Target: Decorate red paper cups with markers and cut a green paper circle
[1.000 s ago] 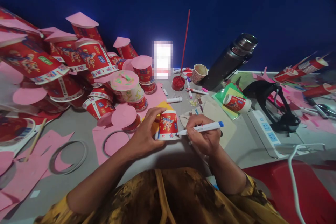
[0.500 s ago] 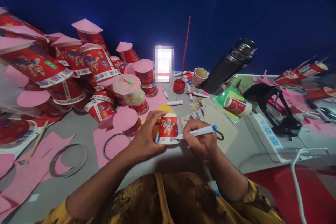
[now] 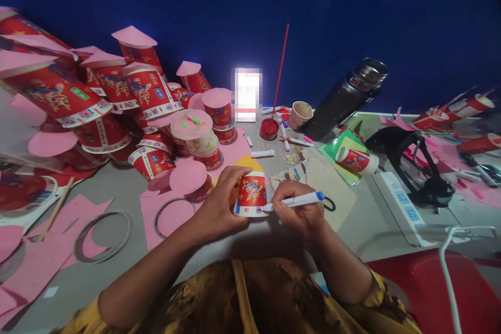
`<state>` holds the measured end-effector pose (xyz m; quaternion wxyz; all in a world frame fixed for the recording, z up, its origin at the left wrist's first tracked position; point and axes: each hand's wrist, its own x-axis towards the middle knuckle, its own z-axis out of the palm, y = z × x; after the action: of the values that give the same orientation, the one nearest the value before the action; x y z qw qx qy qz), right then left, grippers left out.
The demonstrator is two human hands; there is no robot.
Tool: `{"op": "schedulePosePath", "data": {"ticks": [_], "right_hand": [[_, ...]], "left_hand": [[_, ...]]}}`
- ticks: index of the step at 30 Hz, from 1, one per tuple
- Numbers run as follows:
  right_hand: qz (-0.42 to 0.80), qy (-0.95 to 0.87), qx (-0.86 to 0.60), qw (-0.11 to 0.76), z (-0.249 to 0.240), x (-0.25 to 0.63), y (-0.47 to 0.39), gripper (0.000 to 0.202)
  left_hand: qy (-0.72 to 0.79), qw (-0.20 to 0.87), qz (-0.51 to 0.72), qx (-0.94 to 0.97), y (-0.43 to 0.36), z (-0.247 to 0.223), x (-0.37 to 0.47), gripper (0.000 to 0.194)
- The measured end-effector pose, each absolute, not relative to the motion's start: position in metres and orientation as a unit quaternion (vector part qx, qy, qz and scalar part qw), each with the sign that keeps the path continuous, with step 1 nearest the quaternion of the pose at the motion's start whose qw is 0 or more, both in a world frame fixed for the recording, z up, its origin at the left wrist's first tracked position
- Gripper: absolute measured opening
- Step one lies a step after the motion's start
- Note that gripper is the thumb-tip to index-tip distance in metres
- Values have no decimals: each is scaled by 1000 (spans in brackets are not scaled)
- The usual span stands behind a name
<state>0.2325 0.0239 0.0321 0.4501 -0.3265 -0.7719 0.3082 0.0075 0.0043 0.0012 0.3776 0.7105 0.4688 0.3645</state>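
My left hand is closed round the side of a red paper cup, its wider white rim facing down. Small flower marks are drawn along the cup's white band. In my right hand is a white marker with a blue end, gripped like a pen. The marker's tip meets the white band at the cup's lower right, by a purple flower. Whether the tip presses or just hovers is too small to tell. A yellow paper piece lies partly hidden behind the cup.
Red cups with pink paper tops are heaped at the left. Tape rings and pink paper scraps lie nearer. Beyond my hands are a red pot holding a stick, a black flask and a power strip.
The view has shifted slightly, so most things appear a little further right. The cup seems turned slightly in my left hand, and the marker stays at its band.
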Motion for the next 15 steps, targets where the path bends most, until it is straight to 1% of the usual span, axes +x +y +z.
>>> {"op": "schedulePosePath", "data": {"ticks": [7, 11, 15], "right_hand": [[317, -764, -326, 458, 31, 232, 23, 13], [328, -731, -342, 491, 30, 234, 23, 13], [311, -717, -356, 512, 28, 235, 25, 13]], "left_hand": [[467, 383, 373, 705, 4, 2, 9, 81], [469, 366, 374, 711, 3, -2, 9, 83], [472, 352, 378, 714, 2, -4, 8, 85]]}}
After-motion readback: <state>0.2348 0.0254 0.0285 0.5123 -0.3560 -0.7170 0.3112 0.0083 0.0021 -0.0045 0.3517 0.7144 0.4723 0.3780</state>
